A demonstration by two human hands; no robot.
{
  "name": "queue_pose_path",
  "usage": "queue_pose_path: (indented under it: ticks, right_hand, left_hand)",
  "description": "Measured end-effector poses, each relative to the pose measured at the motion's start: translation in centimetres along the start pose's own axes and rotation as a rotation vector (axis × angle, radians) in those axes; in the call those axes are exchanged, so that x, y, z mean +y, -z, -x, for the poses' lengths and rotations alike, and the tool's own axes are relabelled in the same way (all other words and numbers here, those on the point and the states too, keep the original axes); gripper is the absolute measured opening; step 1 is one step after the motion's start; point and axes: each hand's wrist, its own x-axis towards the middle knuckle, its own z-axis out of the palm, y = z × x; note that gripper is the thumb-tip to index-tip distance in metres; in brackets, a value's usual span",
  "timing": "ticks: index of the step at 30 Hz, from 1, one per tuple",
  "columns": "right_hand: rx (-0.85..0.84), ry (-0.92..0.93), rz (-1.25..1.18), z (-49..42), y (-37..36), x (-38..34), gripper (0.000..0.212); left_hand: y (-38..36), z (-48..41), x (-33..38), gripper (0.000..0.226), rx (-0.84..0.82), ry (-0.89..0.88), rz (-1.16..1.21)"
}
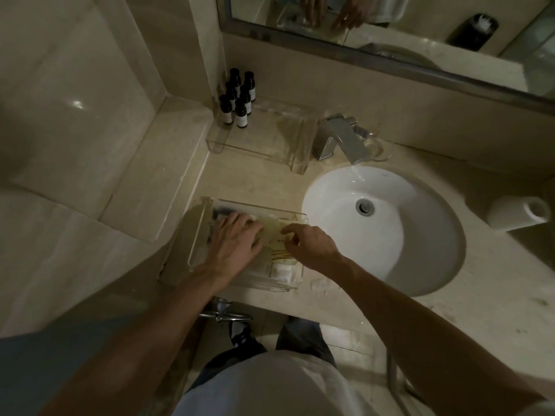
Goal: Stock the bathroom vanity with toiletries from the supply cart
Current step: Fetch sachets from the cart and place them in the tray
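A clear acrylic tray [196, 235] sits on the beige vanity counter left of the sink, holding flat pale-yellow and white toiletry packets [277, 259]. My left hand [232, 244] lies inside the tray, fingers spread flat on the packets. My right hand [309, 241] hovers at the tray's right side, its fingers curled and pinching the edge of a yellow packet. Several small dark bottles [237, 99] with white labels stand upright at the left end of a second clear acrylic tray [261, 145] against the back wall.
The white round sink [420, 235] has water running from the chrome faucet [342, 136]. A toilet paper roll [518, 213] lies at the counter's right. A clear glass [380, 147] stands behind the faucet. A mirror [390, 34] spans the back wall.
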Motion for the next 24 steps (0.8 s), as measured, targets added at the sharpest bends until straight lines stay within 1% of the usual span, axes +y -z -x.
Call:
queue_pose_path:
  ticks: [2, 4, 9, 11, 18, 24]
  right_hand:
    - [0.044, -0.012, -0.02, 0.4, 0.9, 0.2, 0.036]
    - [0.123, -0.041, -0.061, 0.9, 1.9, 0.5, 0.037]
    - [0.315, -0.111, -0.172, 3.8, 3.5, 1.7, 0.037]
    - [0.355, -0.147, -0.189, 5.3, 3.7, 2.7, 0.038]
    - [0.484, -0.28, -0.201, 12.4, 5.5, 7.2, 0.048]
    - [0.649, -0.407, -0.275, 23.1, 6.2, 13.3, 0.055]
  left_hand:
    - [0.6, -0.2, 0.1, 0.033, 0.032, -0.042, -0.027]
    - [1.4, -0.7, 0.4, 0.031, 0.064, -0.074, -0.015]
    - [3.5, -3.0, 2.2, 0.034, 0.089, -0.138, -0.031]
    - [4.4, -3.6, 3.9, 0.034, 0.097, -0.16, -0.007]
    - [6.7, -5.1, 12.3, 0.037, 0.137, -0.309, 0.007]
    - [6.1, -3.3, 23.2, 0.033, 0.117, -0.508, 0.003]
